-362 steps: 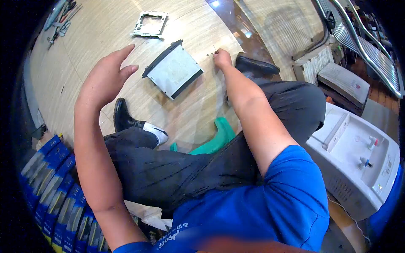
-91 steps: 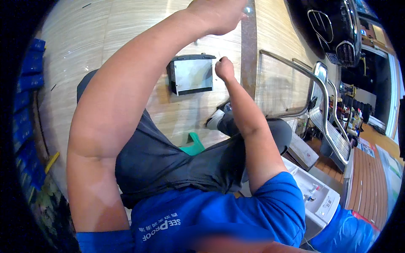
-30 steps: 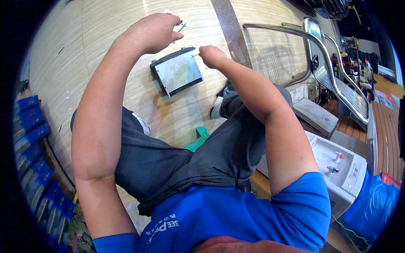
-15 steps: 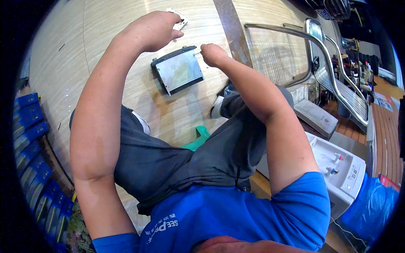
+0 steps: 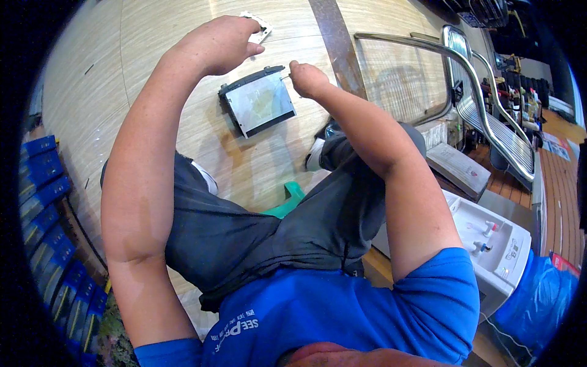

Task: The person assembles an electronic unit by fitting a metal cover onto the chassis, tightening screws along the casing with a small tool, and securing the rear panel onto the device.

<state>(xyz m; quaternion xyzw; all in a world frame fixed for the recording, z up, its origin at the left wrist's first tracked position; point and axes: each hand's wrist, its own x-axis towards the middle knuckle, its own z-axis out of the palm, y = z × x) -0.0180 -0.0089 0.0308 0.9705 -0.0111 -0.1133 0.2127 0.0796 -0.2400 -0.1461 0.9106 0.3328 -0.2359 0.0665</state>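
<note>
A silver box-shaped electronic unit [image 5: 262,101] with a black front edge lies on the tiled floor between my feet, slightly turned. My left hand [image 5: 223,44] reaches beyond it, thumb and forefinger apart at a small flat white piece [image 5: 264,33] with dark marks; the other fingertips are hard to see. To the right of the unit, my right hand [image 5: 307,79] is closed on a thin rod-like tool [image 5: 285,76]. The tool's visible end points at the unit's upper right side, and its handle is hidden in my fingers.
A green plastic stool [image 5: 290,199] shows between my legs. Right are a metal-framed bench [image 5: 465,92], a cardboard box [image 5: 458,168] and a white water dispenser [image 5: 498,248] beside a blue plastic bag [image 5: 535,300]. Blue-topped racks [image 5: 46,189] line the left.
Both hands stay almost in place. My right fingers have shifted very slightly on the thin tool beside the unit.
</note>
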